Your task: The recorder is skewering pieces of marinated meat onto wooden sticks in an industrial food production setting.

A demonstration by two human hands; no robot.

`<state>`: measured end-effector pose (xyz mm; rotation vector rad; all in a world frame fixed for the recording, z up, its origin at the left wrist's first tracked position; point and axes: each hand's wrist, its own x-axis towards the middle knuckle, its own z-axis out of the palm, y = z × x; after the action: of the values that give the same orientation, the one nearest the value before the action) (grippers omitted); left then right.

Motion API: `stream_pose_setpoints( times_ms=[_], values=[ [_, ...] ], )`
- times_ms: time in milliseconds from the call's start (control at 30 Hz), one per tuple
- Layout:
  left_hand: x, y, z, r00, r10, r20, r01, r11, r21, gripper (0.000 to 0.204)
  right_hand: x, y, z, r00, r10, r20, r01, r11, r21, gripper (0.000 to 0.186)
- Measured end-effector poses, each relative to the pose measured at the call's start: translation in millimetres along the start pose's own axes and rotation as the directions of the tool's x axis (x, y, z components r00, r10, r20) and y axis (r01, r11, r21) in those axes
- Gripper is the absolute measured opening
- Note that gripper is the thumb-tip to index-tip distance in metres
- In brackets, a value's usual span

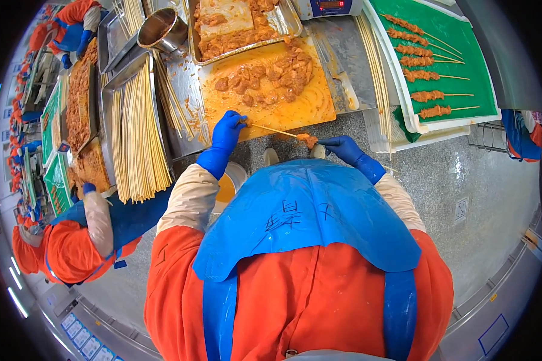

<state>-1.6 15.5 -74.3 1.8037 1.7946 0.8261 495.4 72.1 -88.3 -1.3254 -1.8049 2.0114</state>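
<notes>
My left hand (227, 129), in a blue glove, grips the blunt end of a thin bamboo skewer (274, 130) at the near edge of an orange-stained cutting board (307, 105). The skewer points right, into a piece of marinated meat (308, 140). My right hand (337, 145), also blue-gloved, pinches that piece on the skewer's tip. A heap of marinated meat chunks (271, 78) lies on the board just beyond my hands. I wear a blue apron over orange clothes.
A metal tray of marinated meat (235, 30) stands behind the board. A stack of bare skewers (135, 138) fills a tray at left. A white tray with a green liner (464, 36) at right holds several finished skewers. Other workers stand along the left.
</notes>
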Motion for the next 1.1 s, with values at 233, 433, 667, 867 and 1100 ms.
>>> stream_pose_setpoints(
  times_ms=[233, 433, 667, 867, 1100],
  values=[
    [-1, 8, 0, 0.998, -0.033, 0.056, 0.029, 0.998, 0.058, 0.022, 4, 7, -2, 1.000, -0.014, 0.019, 0.014, 1.000, -0.011, 0.037],
    [-4, 11, 8, 0.997, -0.005, 0.083, -0.001, 0.997, 0.076, 0.023, -3, -14, -9, 0.995, -0.072, -0.075, 0.072, 0.997, -0.006, 0.035],
    [-16, 8, 9, 0.995, 0.066, 0.076, -0.066, 0.998, 0.000, 0.024, -25, -162, 7, 0.999, 0.026, -0.035, -0.041, 0.839, -0.542, 0.050],
    [-5, 10, 9, 0.981, 0.127, 0.148, -0.140, 0.987, 0.078, 0.025, 83, -113, 91, 0.992, -0.116, -0.050, 0.082, 0.888, -0.452, 0.040],
    [23, 40, 20, 0.991, 0.134, -0.022, -0.136, 0.975, -0.178, 0.036, 40, -73, 47, 0.978, -0.204, -0.032, 0.172, 0.892, -0.417, 0.039]
  ],
)
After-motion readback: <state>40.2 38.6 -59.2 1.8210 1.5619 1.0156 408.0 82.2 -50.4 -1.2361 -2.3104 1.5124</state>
